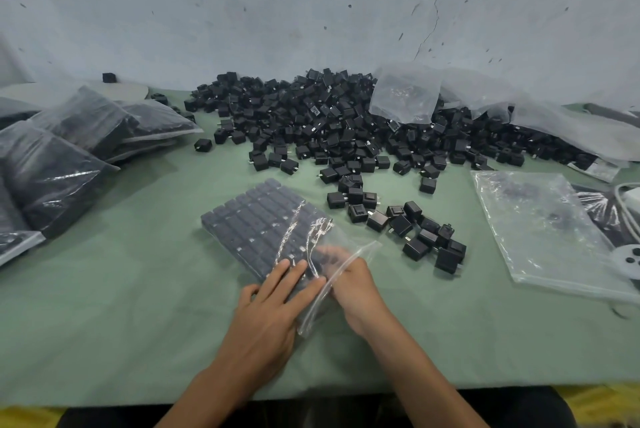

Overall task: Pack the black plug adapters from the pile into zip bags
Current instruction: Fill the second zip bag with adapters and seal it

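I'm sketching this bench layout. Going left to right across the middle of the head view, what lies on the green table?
Stack of filled bags → half-packed bag → loose adapters → empty zip bag.

The widest open stretch of the green table (121,306) lies at the near left, between the stacked packed bags (69,150) and the filled zip bag (256,219) at centre. A narrower bare lane runs beyond that bag up to the pile of black adapters (329,122), which blocks the back. To the right, a trail of loose adapters (415,230) crowds the gap before the flat empty bags (554,230). Bare cloth opens again towards the front edge there.
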A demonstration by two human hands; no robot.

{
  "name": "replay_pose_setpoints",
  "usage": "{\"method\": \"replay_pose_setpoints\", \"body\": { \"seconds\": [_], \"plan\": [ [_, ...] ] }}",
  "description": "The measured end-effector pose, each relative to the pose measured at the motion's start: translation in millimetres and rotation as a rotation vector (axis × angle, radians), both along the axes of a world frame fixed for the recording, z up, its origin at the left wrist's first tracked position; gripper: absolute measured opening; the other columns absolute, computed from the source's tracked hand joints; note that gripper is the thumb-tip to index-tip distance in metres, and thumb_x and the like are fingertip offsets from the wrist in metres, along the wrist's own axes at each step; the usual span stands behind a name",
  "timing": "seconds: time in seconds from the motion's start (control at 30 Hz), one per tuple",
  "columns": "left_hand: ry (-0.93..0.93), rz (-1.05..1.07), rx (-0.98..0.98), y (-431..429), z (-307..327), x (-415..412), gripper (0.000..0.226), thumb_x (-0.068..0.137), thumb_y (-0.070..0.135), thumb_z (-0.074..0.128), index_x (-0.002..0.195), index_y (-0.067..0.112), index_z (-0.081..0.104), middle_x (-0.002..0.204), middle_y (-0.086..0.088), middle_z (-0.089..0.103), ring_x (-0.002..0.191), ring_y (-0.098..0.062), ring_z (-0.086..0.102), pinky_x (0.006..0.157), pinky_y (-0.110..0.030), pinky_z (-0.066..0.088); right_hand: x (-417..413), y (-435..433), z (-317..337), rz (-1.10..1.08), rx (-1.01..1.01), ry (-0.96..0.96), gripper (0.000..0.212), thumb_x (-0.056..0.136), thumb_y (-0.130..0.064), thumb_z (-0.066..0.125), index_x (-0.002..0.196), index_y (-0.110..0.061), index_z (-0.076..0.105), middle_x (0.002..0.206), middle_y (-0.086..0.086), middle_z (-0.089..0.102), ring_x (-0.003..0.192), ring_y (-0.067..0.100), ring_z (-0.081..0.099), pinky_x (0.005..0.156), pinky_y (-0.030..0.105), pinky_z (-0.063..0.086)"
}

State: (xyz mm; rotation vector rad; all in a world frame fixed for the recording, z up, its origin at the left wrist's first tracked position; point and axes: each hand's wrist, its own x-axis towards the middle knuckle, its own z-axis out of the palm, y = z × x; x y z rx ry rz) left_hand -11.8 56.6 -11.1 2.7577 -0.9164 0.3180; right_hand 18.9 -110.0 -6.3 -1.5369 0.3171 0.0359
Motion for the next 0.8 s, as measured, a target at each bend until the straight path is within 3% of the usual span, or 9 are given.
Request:
{"method": "replay_pose_setpoints", "body": {
  "seconds": [0.1, 0.17, 0.23, 0.37, 0.53, 0.8],
  "plan": [
    [-0.001, -0.003, -0.018, 0, 1, -1, 0.067, 0.078, 0.016, 0.037, 0.139, 0.032, 0.058, 0.151, 0.002, 0.049, 0.140, -0.022, 0.046, 0.079, -0.034, 0.048, 2, 3, 1, -0.011, -0.061, 0.015, 0.036, 0.089, 0.007, 0.045, 0.100, -0.016, 0.071, 0.101, 0.016, 0.073, 0.089, 0.032, 0.072, 0.076, 0.048, 0.061],
    [0.009, -0.004, -0.041, 0, 2, -1, 0.064, 0.080, 0.017, 0.037, 0.138, 0.032, 0.060, 0.150, 0.003, 0.050, 0.139, -0.022, 0.046, 0.078, -0.035, 0.048, 2, 6, 2, -0.030, -0.082, 0.023, 0.036, 0.087, 0.007, 0.045, 0.095, -0.018, 0.070, 0.092, 0.020, 0.073, 0.064, 0.026, 0.068, 0.052, 0.035, 0.055],
    [0.028, -0.015, -0.062, 0, 2, -1, 0.064, 0.079, 0.018, 0.037, 0.137, 0.031, 0.060, 0.150, 0.004, 0.050, 0.139, -0.021, 0.046, 0.079, -0.035, 0.047, 1, 8, 1, -0.065, -0.135, 0.035, 0.033, 0.088, 0.001, 0.048, 0.088, -0.026, 0.068, 0.076, 0.014, 0.072, 0.047, 0.019, 0.059, 0.044, 0.026, 0.046],
    [0.062, 0.011, -0.195, 0, 2, 0, 0.065, 0.079, 0.021, 0.036, 0.139, 0.028, 0.058, 0.149, 0.010, 0.050, 0.142, -0.011, 0.040, 0.090, -0.034, 0.035, 1, 7, 0, -0.089, -0.184, 0.042, 0.027, 0.086, -0.008, 0.058, 0.079, -0.033, 0.065, 0.058, 0.005, 0.067, 0.040, 0.019, 0.056, 0.044, 0.026, 0.047],
    [0.071, 0.052, -0.338, 1, 8, 12, 0.056, 0.082, 0.025, 0.037, 0.130, 0.029, 0.064, 0.136, 0.017, 0.060, 0.133, -0.001, 0.047, 0.103, -0.033, 0.027, 0, 6, 2, -0.085, -0.231, 0.054, 0.017, 0.082, -0.002, 0.056, 0.080, -0.016, 0.066, 0.050, 0.003, 0.061, 0.037, 0.017, 0.056, 0.042, 0.024, 0.046],
    [0.048, 0.010, -0.162, -3, 1, 32, 0.059, 0.082, 0.022, 0.036, 0.134, 0.025, 0.064, 0.143, 0.010, 0.057, 0.136, -0.011, 0.048, 0.100, -0.035, 0.031, -2, 0, -1, -0.054, -0.156, 0.048, 0.029, 0.087, 0.003, 0.047, 0.086, -0.018, 0.066, 0.050, 0.006, 0.060, 0.038, 0.018, 0.053, 0.042, 0.024, 0.043]
  ]
}}
